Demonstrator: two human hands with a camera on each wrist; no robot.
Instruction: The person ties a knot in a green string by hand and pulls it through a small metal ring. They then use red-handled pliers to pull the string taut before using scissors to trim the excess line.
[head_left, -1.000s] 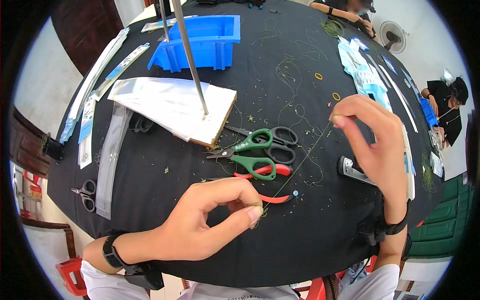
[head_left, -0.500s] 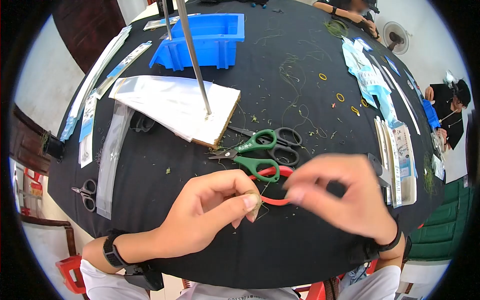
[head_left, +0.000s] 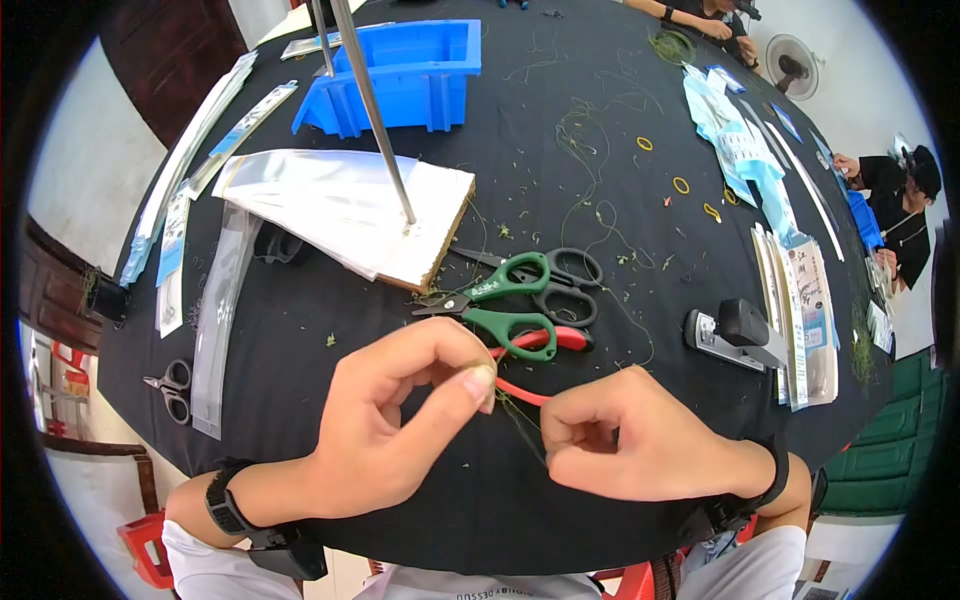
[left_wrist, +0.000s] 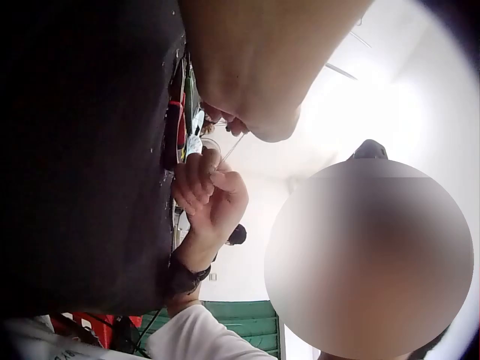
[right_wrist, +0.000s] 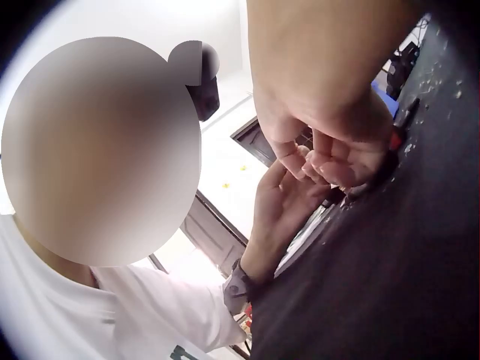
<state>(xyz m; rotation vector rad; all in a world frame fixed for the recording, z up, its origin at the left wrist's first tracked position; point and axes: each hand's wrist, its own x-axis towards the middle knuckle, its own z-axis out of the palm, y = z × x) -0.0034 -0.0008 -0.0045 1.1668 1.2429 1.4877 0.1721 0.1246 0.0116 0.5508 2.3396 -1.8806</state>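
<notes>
Thin green line [head_left: 520, 424] runs between the two hands in the head view. My left hand [head_left: 395, 420] pinches its upper end between thumb and forefinger, where a small tangled bit shows. The right hand [head_left: 640, 440], lower and to the right, holds the other end with curled fingers. Just beyond the hands lie green-handled scissors [head_left: 510, 335], overlapping black scissors [head_left: 570, 300] and a red-handled tool [head_left: 567, 339]. The left wrist view shows a pale strand [left_wrist: 234, 148] between the left hand [left_wrist: 247, 82] and the right hand [left_wrist: 210, 195].
A stapler [head_left: 735, 335] and packets [head_left: 800, 320] lie at the right. Beyond the hands, a metal rod [head_left: 375, 110] rises from a white-topped board [head_left: 440, 200], with a blue bin [head_left: 405, 85] behind. Small scissors [head_left: 177, 390] lie far left. Other people sit across the table.
The right hand has come down and left from its raised place at the right, uncovering the stapler, and is now close to the left hand. My left hand has shifted slightly up and left, still pinching.
</notes>
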